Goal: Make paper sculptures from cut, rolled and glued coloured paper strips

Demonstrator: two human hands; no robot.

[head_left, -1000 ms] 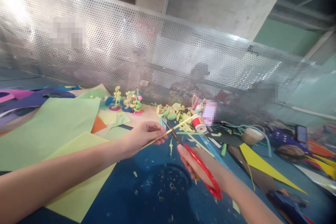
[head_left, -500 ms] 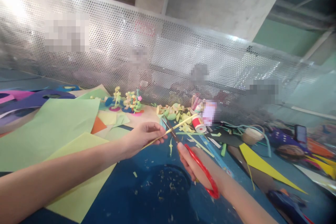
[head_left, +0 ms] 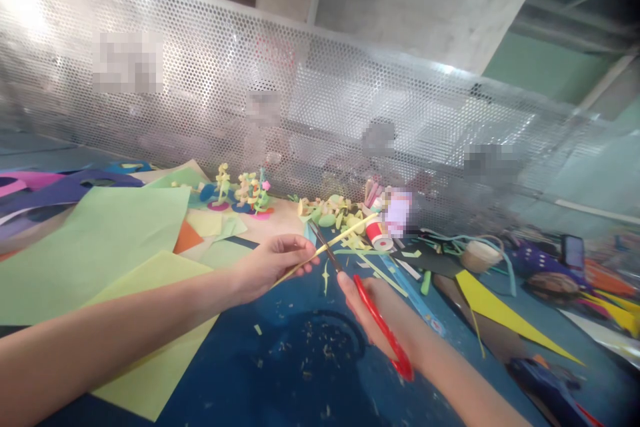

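My left hand (head_left: 277, 263) pinches a thin pale-yellow strip (head_left: 353, 229) between thumb and fingers; the strip runs up to the right and a tail shows below the hand. Closed around red-handled scissors (head_left: 383, 320) is my right hand (head_left: 367, 303). The blades point up and to the left, and they cross the strip just beside my left fingertips. Whether the blades have cut into it I cannot tell. Small scraps (head_left: 325, 347) lie on the blue tabletop (head_left: 235, 360) below the hands.
Pale green sheets (head_left: 125, 240) cover the left. Small flower-like foam pieces (head_left: 245, 190) stand at the back, near a pile of green and yellow cut-outs (head_left: 327, 213). A red-and-white paper cup (head_left: 379, 235) lies beyond the scissors. A yellow triangular sheet (head_left: 510, 313) is at the right. A perforated metal panel (head_left: 320, 113) stands behind.
The right hand and scissors have shifted very slightly, with the red handle a little further left and lower. The left hand keeps its pinch on the strip.
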